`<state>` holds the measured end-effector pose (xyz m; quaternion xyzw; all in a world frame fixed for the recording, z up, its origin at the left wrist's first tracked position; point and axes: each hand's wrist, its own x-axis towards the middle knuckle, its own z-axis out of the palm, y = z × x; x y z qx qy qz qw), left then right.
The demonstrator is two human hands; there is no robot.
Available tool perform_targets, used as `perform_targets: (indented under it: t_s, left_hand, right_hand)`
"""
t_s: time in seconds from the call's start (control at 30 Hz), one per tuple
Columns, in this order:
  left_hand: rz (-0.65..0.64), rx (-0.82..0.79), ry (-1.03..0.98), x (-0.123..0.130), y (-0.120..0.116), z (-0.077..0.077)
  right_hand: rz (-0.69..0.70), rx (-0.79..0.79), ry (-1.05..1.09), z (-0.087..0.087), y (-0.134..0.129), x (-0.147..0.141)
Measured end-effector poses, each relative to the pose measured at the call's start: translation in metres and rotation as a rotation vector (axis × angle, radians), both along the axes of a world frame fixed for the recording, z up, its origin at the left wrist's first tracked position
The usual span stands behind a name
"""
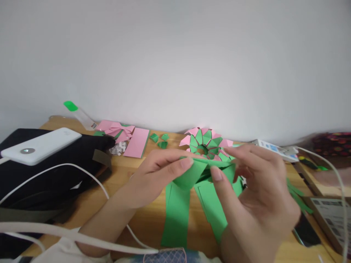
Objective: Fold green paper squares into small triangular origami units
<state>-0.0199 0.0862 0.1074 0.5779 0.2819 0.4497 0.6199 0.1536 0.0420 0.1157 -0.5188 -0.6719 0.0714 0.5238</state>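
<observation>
In the head view my left hand (161, 175) pinches a green folded paper (190, 175) at its left end, thumb in front. The thumb of my right hand (257, 190) presses the right part of the same paper, with the bent fingers around its far edge. The paper has a pointed flap on the left and dark open folds in the middle. Beneath it lie green paper strips (177, 219) on the table. Just behind the hands sits a ring of pink and green folded paper pieces (204, 137), its near side partly hidden.
On the wooden table (123, 182) lie pink paper (137, 142), small green folded pieces (162, 144) and a green-capped bottle (82, 117). A white power bank (41, 146) rests on a black bag (55, 190) at left. White cables cross the left foreground. A phone (307, 230) lies at right.
</observation>
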Motion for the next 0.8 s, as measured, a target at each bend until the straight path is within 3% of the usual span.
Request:
perform_targets:
  t_s: [0.2,0.47,0.8]
  left_hand:
    - [0.077,0.032,0.113,0.0046,0.0017,-0.0014]
    - [0.156,-0.038,0.089,0.007,0.0004,0.0008]
    - [0.146,-0.112,0.012,0.0092,0.0024,0.0064]
  right_hand:
    - [0.154,-0.149,0.106,0.0031,0.0054,0.0006]
    - [0.107,-0.269,0.25,0.0019,0.005,0.0045]
    - [0.206,-0.325,0.207,0.0022,0.0102,0.0062]
